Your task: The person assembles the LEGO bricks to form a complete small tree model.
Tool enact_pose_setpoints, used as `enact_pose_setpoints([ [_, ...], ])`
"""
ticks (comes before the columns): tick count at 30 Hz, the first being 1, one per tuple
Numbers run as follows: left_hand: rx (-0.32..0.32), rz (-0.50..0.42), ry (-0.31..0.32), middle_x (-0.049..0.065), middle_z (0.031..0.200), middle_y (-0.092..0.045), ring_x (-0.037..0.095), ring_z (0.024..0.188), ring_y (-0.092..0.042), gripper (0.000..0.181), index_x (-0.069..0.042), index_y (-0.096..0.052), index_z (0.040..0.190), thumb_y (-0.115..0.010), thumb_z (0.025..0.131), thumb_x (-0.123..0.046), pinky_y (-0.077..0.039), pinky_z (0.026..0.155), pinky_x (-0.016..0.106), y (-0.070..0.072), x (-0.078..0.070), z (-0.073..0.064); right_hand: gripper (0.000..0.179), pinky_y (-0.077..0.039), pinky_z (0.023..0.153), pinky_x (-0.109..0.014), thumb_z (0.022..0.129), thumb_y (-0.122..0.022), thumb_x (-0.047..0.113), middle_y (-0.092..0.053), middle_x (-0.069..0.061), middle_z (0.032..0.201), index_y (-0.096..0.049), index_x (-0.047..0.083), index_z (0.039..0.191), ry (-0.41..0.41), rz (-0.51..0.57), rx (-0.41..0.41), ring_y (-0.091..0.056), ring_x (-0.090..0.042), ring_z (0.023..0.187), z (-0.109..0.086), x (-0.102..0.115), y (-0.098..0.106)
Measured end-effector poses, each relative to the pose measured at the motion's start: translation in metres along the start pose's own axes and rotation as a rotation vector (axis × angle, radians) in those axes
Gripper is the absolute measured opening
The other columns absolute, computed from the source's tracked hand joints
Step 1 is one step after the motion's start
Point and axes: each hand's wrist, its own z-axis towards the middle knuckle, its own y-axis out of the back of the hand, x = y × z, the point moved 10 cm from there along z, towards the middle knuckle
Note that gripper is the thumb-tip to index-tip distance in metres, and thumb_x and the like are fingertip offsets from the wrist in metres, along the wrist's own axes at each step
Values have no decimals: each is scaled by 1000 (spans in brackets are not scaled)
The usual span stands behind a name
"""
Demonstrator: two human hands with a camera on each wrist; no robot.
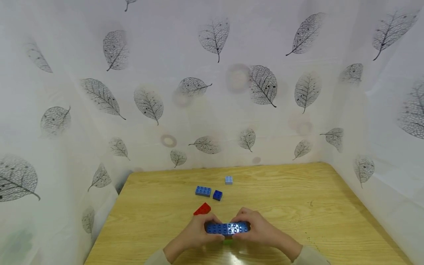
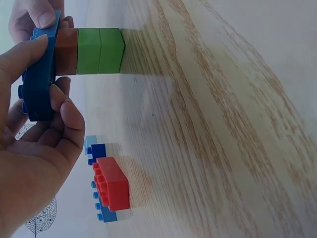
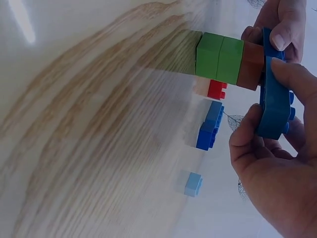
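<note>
Two blue bricks lie end to end across the top of a small stack. My left hand (image 1: 198, 232) grips the left blue brick (image 1: 216, 229), thumb on the near side and fingers curled round the far side. At the other end, my right hand (image 1: 260, 228) holds the right blue brick (image 1: 237, 228) in the same way. Beneath them, in the left wrist view, are a brown brick (image 2: 66, 51) and two green bricks (image 2: 99, 50), the lowest standing on the table. Just beyond my left hand lies a red brick (image 1: 202, 208), partly hidden by it in the head view.
Farther back on the wooden table (image 1: 281, 195) lie a long blue brick (image 1: 203, 191), a small dark blue brick (image 1: 217, 195) and a pale blue brick (image 1: 229, 180). A leaf-patterned sheet (image 1: 212, 117) hangs behind the table and along both sides.
</note>
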Motion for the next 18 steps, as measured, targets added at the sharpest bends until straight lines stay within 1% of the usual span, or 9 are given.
enact_pose_setpoints([
  [7,-3,7,0,-10,105,-70,4,93,-61,23,-25,-74,110,-85,91,-31,-50,84,22,0,0,-1,26,-47,75,-20,94,-80,34,-62,6,104,-77,21,117,5,16,9,-53,-1,89,0,-2,-3],
  [15,-2,11,2,-11,105,-70,4,93,-61,24,-26,-74,111,-85,91,-33,-50,84,22,-1,2,-1,25,-46,76,-20,94,-81,33,-63,6,103,-76,22,117,9,23,10,-53,-1,88,0,-3,-4],
  [18,0,10,-1,-10,106,-70,4,93,-61,24,-25,-74,111,-85,91,-32,-50,84,22,-1,2,-1,25,-46,76,-20,94,-81,33,-63,7,103,-76,22,116,-3,24,13,-54,-1,89,0,-5,-4],
])
